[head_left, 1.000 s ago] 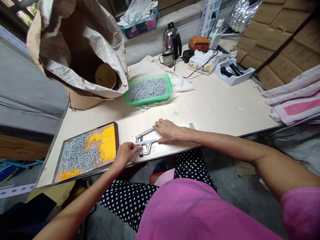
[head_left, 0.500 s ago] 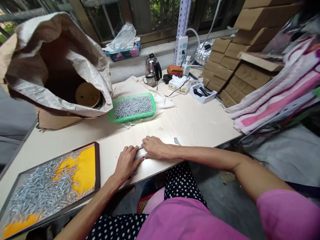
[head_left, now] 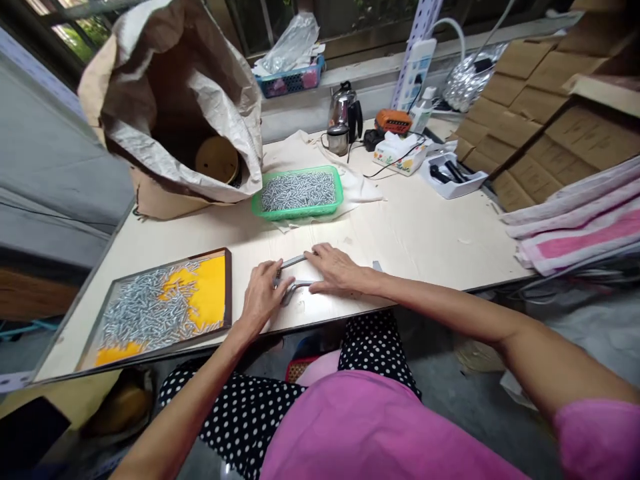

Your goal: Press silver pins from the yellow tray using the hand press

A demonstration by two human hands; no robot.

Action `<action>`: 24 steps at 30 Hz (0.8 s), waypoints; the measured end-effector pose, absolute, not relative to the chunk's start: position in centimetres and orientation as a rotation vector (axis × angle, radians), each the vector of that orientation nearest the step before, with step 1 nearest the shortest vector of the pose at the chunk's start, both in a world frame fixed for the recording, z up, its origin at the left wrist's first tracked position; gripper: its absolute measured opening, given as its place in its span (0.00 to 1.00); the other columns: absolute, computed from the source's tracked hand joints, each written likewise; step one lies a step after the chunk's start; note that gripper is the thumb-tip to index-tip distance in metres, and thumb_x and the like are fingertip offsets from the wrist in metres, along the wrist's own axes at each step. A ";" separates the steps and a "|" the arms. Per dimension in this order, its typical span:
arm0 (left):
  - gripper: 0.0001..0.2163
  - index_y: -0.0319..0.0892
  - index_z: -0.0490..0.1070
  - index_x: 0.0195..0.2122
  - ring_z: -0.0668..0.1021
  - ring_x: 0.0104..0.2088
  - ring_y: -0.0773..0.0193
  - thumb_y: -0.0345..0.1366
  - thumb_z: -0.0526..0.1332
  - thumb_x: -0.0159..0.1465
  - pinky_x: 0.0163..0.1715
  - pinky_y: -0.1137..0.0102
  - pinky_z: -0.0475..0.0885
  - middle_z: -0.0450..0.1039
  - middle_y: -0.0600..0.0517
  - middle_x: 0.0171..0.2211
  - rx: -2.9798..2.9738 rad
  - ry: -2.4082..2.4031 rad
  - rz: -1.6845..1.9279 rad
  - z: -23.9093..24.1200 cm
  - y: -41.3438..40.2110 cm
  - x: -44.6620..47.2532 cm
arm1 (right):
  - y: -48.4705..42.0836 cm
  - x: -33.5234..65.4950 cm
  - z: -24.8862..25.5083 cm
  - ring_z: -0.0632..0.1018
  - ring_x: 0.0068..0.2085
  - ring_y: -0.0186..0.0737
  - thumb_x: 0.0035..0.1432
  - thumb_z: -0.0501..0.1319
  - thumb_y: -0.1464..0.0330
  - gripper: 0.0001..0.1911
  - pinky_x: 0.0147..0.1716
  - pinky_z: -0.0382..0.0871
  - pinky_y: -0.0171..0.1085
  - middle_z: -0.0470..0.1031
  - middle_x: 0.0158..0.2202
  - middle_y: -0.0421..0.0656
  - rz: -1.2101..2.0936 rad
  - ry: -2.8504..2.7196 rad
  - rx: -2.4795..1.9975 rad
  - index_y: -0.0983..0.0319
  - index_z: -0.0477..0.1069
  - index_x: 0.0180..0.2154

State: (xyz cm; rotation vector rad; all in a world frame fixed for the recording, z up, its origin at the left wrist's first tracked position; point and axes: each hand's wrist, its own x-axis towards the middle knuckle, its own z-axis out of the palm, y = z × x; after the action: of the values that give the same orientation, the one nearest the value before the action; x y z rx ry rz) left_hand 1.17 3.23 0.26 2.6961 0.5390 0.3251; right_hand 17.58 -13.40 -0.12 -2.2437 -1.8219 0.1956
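Between my hands, low over the near part of the table, is a grey metal tool [head_left: 294,261] with two long arms spread apart, like pliers; its exact kind is not clear. My left hand [head_left: 260,288] is closed around its left end, where a dark coiled part shows by the fingertips. At the right ends of both arms, my right hand [head_left: 340,270] grips with fingers on the far arm and thumb on the near one. Left of my hands lies a shallow dark-framed tray [head_left: 228,287] with a yellow bottom, holding many small silvery metal pins [head_left: 145,300].
Beyond my hands stands a green tray [head_left: 300,213] full of small metal pieces. A large open sack [head_left: 165,193] is at the back left. Farther back are a metal pot [head_left: 344,107], a tissue pack [head_left: 400,155] and a white box [head_left: 457,187]. Cardboard boxes [head_left: 540,120] rise at right.
The tool's two arms are farther apart than before, with my right hand spread across them. My view has shifted, so the table's things appear farther right and higher.
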 end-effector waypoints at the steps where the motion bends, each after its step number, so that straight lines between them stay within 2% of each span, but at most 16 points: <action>1: 0.16 0.41 0.76 0.50 0.75 0.50 0.53 0.44 0.59 0.67 0.52 0.62 0.70 0.75 0.44 0.48 2.648 0.638 0.383 0.7 3.5 0.1 | -13.5 17.4 0.0 0.64 0.59 0.57 0.55 0.71 0.54 0.40 0.54 0.63 0.52 0.63 0.60 0.59 0.148 -1.852 -2.197 0.67 0.62 0.62; 3: 0.15 0.41 0.78 0.42 0.77 0.43 0.56 0.43 0.55 0.69 0.47 0.64 0.72 0.77 0.46 0.40 2.571 0.820 0.426 1.3 4.0 -2.0 | -13.2 16.7 0.3 0.64 0.59 0.55 0.62 0.66 0.61 0.31 0.54 0.61 0.51 0.62 0.62 0.56 0.080 -1.953 -2.078 0.62 0.62 0.63; 5: 0.15 0.41 0.78 0.37 0.78 0.39 0.57 0.43 0.55 0.68 0.44 0.65 0.72 0.77 0.47 0.37 2.514 0.928 0.396 1.4 4.0 -4.0 | -12.1 15.6 0.7 0.68 0.54 0.49 0.69 0.58 0.67 0.19 0.49 0.63 0.47 0.68 0.57 0.53 0.092 -2.060 -1.980 0.60 0.67 0.59; 7: 0.13 0.41 0.78 0.38 0.78 0.39 0.57 0.42 0.56 0.67 0.44 0.65 0.72 0.77 0.47 0.37 2.467 0.944 0.347 0.9 3.4 -5.4 | -10.4 14.4 1.0 0.69 0.47 0.45 0.71 0.53 0.70 0.14 0.43 0.63 0.41 0.71 0.50 0.50 0.144 -2.158 -1.918 0.61 0.73 0.52; 11: 0.13 0.41 0.78 0.44 0.79 0.42 0.56 0.40 0.57 0.67 0.46 0.64 0.72 0.77 0.45 0.41 2.412 0.904 0.332 -0.7 1.5 -6.2 | -6.7 12.3 0.8 0.69 0.41 0.41 0.70 0.53 0.73 0.12 0.36 0.59 0.39 0.71 0.44 0.50 0.218 -2.358 -1.855 0.65 0.75 0.40; 15: 0.11 0.41 0.78 0.40 0.79 0.40 0.58 0.36 0.55 0.69 0.43 0.66 0.71 0.75 0.46 0.38 2.417 0.885 0.314 -1.9 0.4 -6.0 | -5.3 11.7 -0.4 0.69 0.37 0.40 0.70 0.53 0.72 0.11 0.33 0.57 0.38 0.72 0.42 0.49 0.223 -2.457 -1.805 0.66 0.74 0.41; 18: 0.11 0.42 0.77 0.36 0.78 0.38 0.59 0.35 0.55 0.70 0.41 0.66 0.71 0.75 0.47 0.36 2.427 0.924 0.319 -2.5 0.2 -5.9 | -5.4 11.7 -1.6 0.70 0.39 0.41 0.70 0.53 0.74 0.10 0.35 0.59 0.38 0.72 0.39 0.47 0.125 -2.470 -1.729 0.66 0.72 0.41; 24: 0.12 0.42 0.78 0.39 0.78 0.38 0.59 0.36 0.55 0.71 0.41 0.67 0.70 0.75 0.47 0.37 2.409 0.911 0.394 -2.5 0.5 -6.5 | -5.9 12.5 -1.1 0.70 0.36 0.40 0.68 0.50 0.76 0.10 0.36 0.61 0.39 0.71 0.37 0.47 -0.056 -2.337 -1.724 0.64 0.70 0.40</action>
State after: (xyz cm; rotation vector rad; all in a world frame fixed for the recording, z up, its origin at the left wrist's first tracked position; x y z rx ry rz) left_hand -6.49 0.45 -2.46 2.4090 0.9108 0.3939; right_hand 12.52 -5.94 -1.07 -1.7240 -2.3373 -0.0561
